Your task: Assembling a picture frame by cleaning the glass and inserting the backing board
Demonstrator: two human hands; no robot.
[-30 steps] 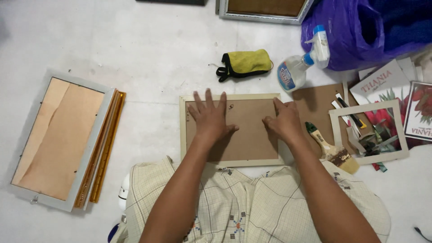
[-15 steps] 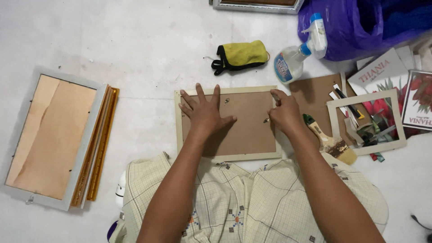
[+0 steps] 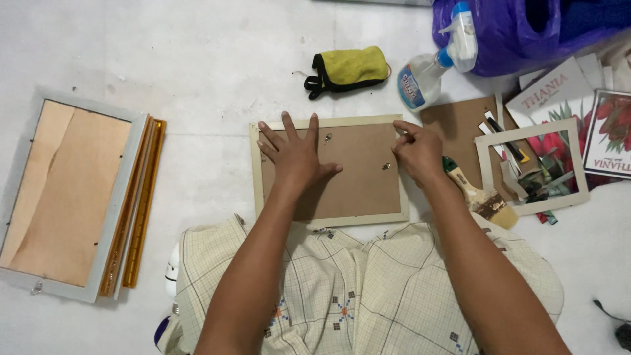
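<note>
- Nearest the camera, a checked cream cloth [image 3: 342, 289] covers the person's lap, and both forearms reach out over it to the floor
- Just past the cloth a cream picture frame [image 3: 328, 169] lies face down on the pale floor [image 3: 197, 79], its brown backing board [image 3: 355, 177] seated inside the rim
- The left hand [image 3: 294, 156] lies flat on the left half of the board, fingers spread open and gripping nothing, pressing the board down as it looks
- The right hand [image 3: 417, 152] is at the frame's right edge, fingers curled and pinched close at the rim near a small metal tab [image 3: 386, 166]; whether they hold the tab itself I cannot tell
- Judged from this, the board is already in place and the fastening of the tabs is under way; a second small metal fitting [image 3: 327, 138] shows near the top edge, and whether every tab is bent down cannot be told
- Just right of the frame lies a paintbrush [image 3: 474, 196], close by the right wrist, and beyond it a loose cream mat [image 3: 531, 167] over brown cardboard and printed flower pictures [image 3: 614, 131]; these crowd the right side but none rests on the frame
- Well to the left, a grey frame [image 3: 66, 190] lies face down beside a stack of gold frames [image 3: 141, 204], apart from the work
- Farther off lie a yellow and black cloth [image 3: 348, 69], a spray bottle [image 3: 434, 69] and a purple plastic bag [image 3: 526, 29], none in the way
</note>
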